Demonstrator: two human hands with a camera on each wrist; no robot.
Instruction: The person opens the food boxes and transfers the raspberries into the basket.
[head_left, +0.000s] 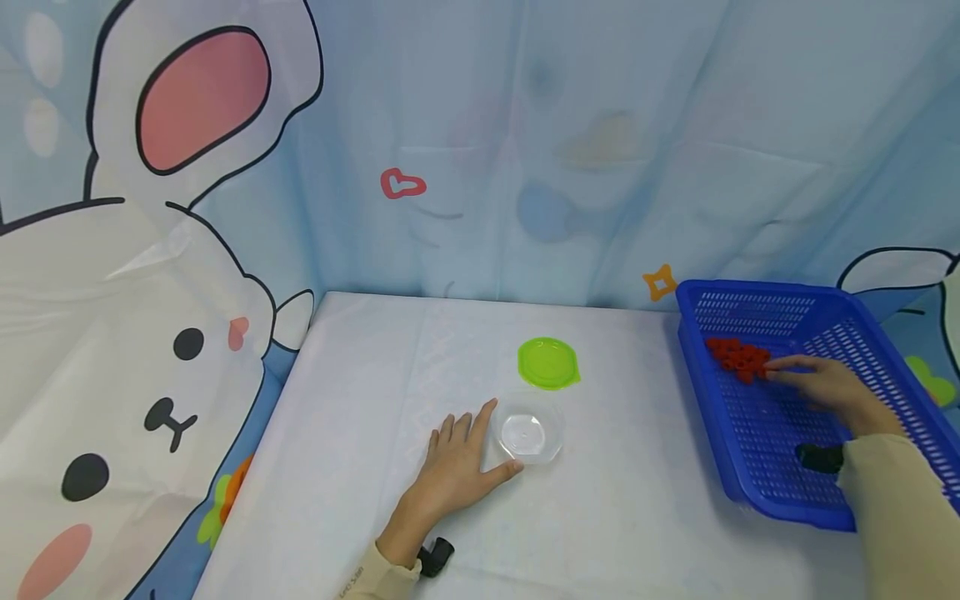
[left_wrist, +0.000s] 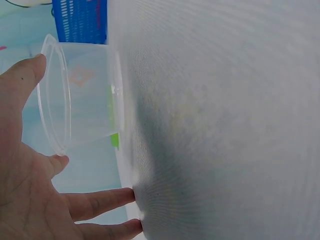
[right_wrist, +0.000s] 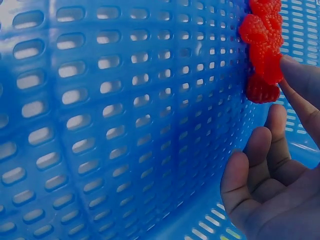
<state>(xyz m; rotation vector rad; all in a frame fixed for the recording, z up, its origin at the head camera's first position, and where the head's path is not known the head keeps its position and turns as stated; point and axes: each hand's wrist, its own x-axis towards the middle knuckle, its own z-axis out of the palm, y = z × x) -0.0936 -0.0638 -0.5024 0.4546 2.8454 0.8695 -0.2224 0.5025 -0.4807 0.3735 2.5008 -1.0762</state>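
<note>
In the head view my left hand (head_left: 457, 467) lies at the left side of a clear plastic cup (head_left: 531, 432), fingers spread. Its thumb and index fingertip touch the rim of the cup (left_wrist: 85, 90) in the left wrist view, while two other fingertips rest on the tabletop. The cup stands upright without its lid; a green lid (head_left: 548, 363) lies just behind it. Over at the right, my right hand (head_left: 825, 387) reaches into a blue basket (head_left: 772, 492) at a cluster of red raspberries (head_left: 735, 357). Thumb and index finger pinch one raspberry (right_wrist: 273, 69) at the cluster's edge; the other fingers are loosely curled.
White cloth (head_left: 637, 500) covers the table. A blue patterned curtain (head_left: 480, 167) hangs along its back edge. The basket's raised, slotted walls surround the right hand. Dark wrist cameras (head_left: 437, 557) sit on both wrists.
</note>
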